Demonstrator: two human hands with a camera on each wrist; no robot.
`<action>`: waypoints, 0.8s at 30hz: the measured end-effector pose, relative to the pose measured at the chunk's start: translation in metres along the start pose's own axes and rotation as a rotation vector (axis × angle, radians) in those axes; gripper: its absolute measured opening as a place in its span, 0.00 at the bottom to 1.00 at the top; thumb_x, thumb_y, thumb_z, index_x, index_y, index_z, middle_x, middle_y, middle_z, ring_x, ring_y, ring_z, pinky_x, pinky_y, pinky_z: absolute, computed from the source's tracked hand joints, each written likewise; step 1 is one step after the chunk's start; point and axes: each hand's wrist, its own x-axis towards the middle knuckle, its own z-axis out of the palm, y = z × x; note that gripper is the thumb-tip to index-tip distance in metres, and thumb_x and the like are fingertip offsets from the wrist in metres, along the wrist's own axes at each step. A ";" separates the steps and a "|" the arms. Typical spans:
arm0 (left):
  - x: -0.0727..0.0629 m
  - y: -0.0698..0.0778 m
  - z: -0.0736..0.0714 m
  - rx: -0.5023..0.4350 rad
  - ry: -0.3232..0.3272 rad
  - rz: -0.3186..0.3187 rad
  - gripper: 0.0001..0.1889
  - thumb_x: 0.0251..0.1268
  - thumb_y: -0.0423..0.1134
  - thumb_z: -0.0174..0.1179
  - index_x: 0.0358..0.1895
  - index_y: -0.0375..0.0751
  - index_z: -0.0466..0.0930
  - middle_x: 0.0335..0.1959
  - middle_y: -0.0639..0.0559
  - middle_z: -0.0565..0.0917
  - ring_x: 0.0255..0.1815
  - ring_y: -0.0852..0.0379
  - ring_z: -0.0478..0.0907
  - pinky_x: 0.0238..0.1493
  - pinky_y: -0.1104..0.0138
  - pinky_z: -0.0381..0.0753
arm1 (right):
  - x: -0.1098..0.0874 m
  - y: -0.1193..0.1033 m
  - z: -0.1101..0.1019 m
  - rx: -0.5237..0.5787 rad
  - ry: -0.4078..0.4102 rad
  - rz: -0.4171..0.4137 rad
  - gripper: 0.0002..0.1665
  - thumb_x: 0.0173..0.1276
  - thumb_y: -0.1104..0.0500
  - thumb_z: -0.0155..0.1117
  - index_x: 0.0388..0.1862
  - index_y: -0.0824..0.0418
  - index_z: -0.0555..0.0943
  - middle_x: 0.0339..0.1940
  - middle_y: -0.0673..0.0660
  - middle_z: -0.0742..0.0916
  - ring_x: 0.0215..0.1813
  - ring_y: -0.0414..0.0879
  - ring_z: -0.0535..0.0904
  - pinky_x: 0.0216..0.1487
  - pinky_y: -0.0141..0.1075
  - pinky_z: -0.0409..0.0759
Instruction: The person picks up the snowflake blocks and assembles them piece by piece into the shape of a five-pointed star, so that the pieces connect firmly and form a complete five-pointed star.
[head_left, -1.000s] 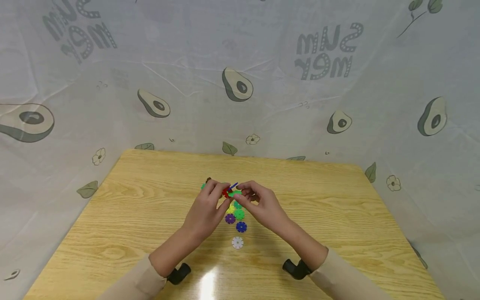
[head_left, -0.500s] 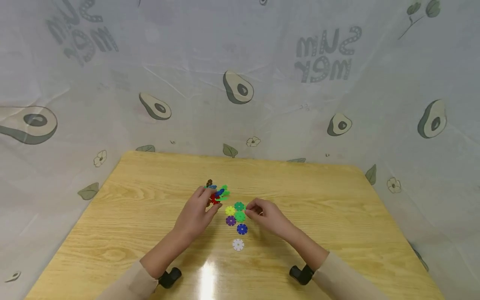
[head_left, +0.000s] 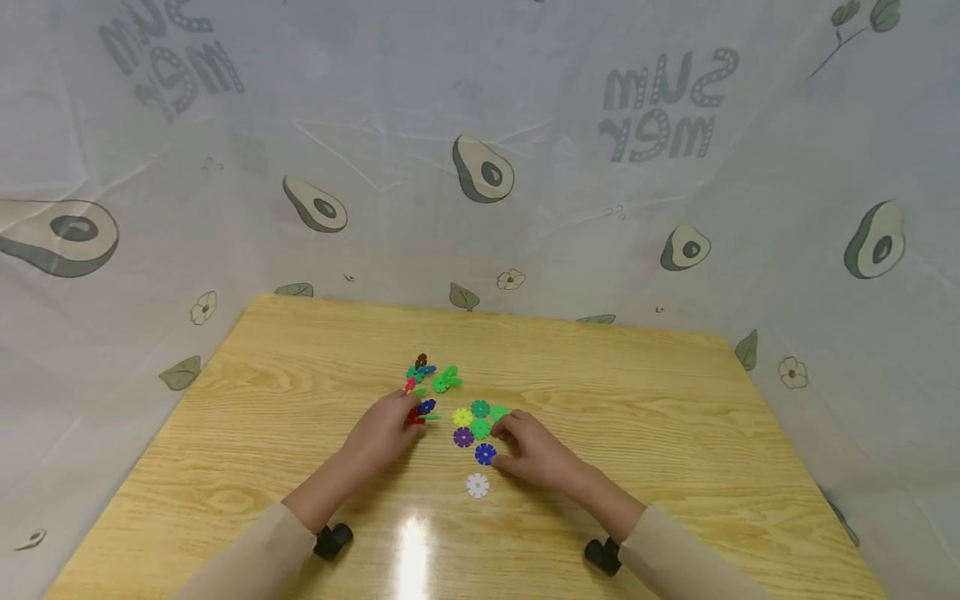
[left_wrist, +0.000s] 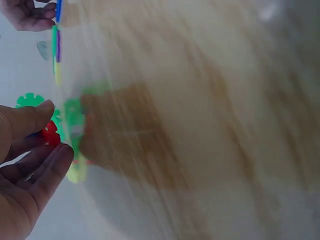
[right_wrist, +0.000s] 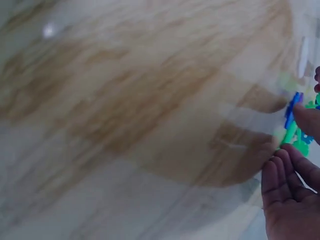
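Note:
My left hand (head_left: 381, 431) pinches a red notched plastic disc (left_wrist: 51, 134) between thumb and fingers, low over the table. A dark blue disc (head_left: 427, 407) and a thin green one are joined to it. My right hand (head_left: 534, 450) is spread loosely over the flat discs, its thumb tip at the edge of a blue disc (head_left: 485, 454). Its fingertips reach a bright green disc (head_left: 498, 412), partly covering it. Teal (head_left: 481, 408), yellow (head_left: 462, 417), green (head_left: 481, 429) and purple (head_left: 463, 437) discs lie between both hands.
A white disc (head_left: 477, 486) lies nearer the front of the wooden table (head_left: 637, 400). Beyond my left hand stand joined green discs (head_left: 445, 381) and a cluster with brown (head_left: 422, 361), teal and blue ones. A printed cloth (head_left: 390, 225) hangs behind the table.
Both hands were together at the joined discs and have drawn apart. My left hand moved left and down with the red disc; my right came down to the flat discs. The joined green discs now stand alone.

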 end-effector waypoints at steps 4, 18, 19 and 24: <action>0.005 -0.005 0.002 0.017 -0.013 0.007 0.13 0.63 0.35 0.75 0.47 0.33 0.86 0.39 0.43 0.88 0.40 0.50 0.84 0.46 0.55 0.87 | 0.001 0.003 0.002 -0.035 0.011 -0.039 0.22 0.69 0.55 0.76 0.55 0.65 0.82 0.47 0.56 0.83 0.49 0.46 0.77 0.55 0.42 0.82; 0.004 -0.006 0.003 0.042 0.003 0.005 0.12 0.60 0.33 0.76 0.46 0.32 0.89 0.42 0.41 0.89 0.44 0.47 0.85 0.48 0.54 0.87 | -0.001 0.004 0.005 -0.070 -0.004 -0.138 0.18 0.72 0.55 0.73 0.56 0.63 0.83 0.51 0.55 0.84 0.56 0.49 0.79 0.62 0.46 0.82; 0.004 -0.006 0.004 0.039 -0.001 0.002 0.13 0.60 0.33 0.76 0.46 0.32 0.89 0.43 0.41 0.89 0.45 0.46 0.85 0.49 0.54 0.87 | -0.001 0.004 0.005 -0.068 -0.005 -0.146 0.18 0.72 0.56 0.72 0.56 0.63 0.84 0.51 0.55 0.84 0.56 0.49 0.79 0.61 0.45 0.82; 0.008 -0.008 0.005 0.015 -0.032 -0.033 0.12 0.60 0.34 0.76 0.44 0.33 0.89 0.41 0.43 0.88 0.42 0.50 0.82 0.46 0.56 0.85 | -0.001 0.005 0.006 -0.063 -0.008 -0.169 0.16 0.73 0.56 0.72 0.55 0.62 0.85 0.49 0.55 0.84 0.53 0.47 0.78 0.57 0.42 0.82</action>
